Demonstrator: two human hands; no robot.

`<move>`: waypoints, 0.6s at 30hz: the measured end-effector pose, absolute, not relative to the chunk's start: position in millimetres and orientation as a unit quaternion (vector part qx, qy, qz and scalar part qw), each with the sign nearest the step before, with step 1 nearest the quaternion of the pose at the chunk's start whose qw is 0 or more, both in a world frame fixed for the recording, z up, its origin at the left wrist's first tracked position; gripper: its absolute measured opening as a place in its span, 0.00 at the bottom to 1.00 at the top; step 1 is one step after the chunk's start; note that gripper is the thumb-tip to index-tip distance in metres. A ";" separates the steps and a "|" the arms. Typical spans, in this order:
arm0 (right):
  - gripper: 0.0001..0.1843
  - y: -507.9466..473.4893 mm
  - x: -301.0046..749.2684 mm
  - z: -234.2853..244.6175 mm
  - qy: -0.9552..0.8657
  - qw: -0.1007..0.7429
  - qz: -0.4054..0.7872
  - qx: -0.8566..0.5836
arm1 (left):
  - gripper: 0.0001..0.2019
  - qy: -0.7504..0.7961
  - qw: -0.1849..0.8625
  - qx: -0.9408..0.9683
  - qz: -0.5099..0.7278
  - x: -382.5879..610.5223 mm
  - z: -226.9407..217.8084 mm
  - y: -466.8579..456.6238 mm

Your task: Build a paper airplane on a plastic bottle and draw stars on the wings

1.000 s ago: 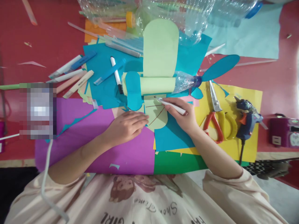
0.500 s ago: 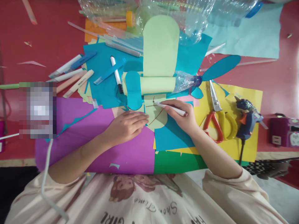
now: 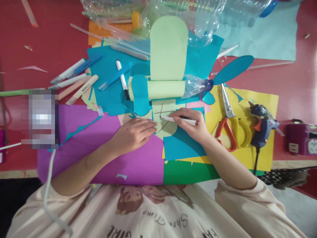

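Head view: left hand (image 3: 136, 134) lies outstretched, empty; right hand (image 3: 197, 128) pinches a tilted marker (image 3: 186, 121).

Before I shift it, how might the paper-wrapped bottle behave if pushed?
The paper-wrapped bottle is probably light for its size: its exposed neck is clear plastic. Its rounded body might want to roll, but the broad green panels on both sides should resist that. The blue blade at its cap looks thin, so it could bend.

A red surface (image 3: 55, 28) has a pale strip (image 3: 297, 164) along its near edge; light grey floor (image 3: 300, 205) shows past the near right corner, and bright light whitens the right side
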State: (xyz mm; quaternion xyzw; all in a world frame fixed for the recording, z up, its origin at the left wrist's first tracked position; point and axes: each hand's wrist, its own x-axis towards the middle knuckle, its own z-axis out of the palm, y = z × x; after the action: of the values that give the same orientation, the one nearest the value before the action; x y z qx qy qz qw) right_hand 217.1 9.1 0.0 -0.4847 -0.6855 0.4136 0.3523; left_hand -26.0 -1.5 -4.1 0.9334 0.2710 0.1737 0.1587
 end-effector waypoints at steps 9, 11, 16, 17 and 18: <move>0.20 7.9 216.6 -0.1 -0.702 0.350 0.423 -0.454 | 0.12 0.267 0.151 0.933 0.188 -24.7 -3.3 -1.9; 0.20 8.0 216.8 0.5 -0.710 0.347 0.426 -0.441 | 0.12 0.264 0.140 0.936 0.186 -25.2 -3.4 -2.0; 0.16 8.2 217.4 2.4 -0.736 0.352 0.425 -0.392 | 0.12 0.269 0.131 0.938 0.177 -26.0 -4.0 -2.4; 0.16 8.1 217.4 2.5 -0.741 0.350 0.425 -0.384 | 0.12 0.271 0.132 0.937 0.178 -26.1 -4.3 -2.5; 0.16 7.9 217.4 2.6 -0.746 0.348 0.424 -0.378 | 0.11 0.272 0.134 0.936 0.178 -26.2 -4.6 -2.7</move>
State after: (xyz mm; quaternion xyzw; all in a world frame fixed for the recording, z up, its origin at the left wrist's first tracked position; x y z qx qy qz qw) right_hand 217.4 7.9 2.6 -0.3776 -0.7458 0.4242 0.3481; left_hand -26.2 -2.7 -4.6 0.9361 0.2723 0.1779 0.1338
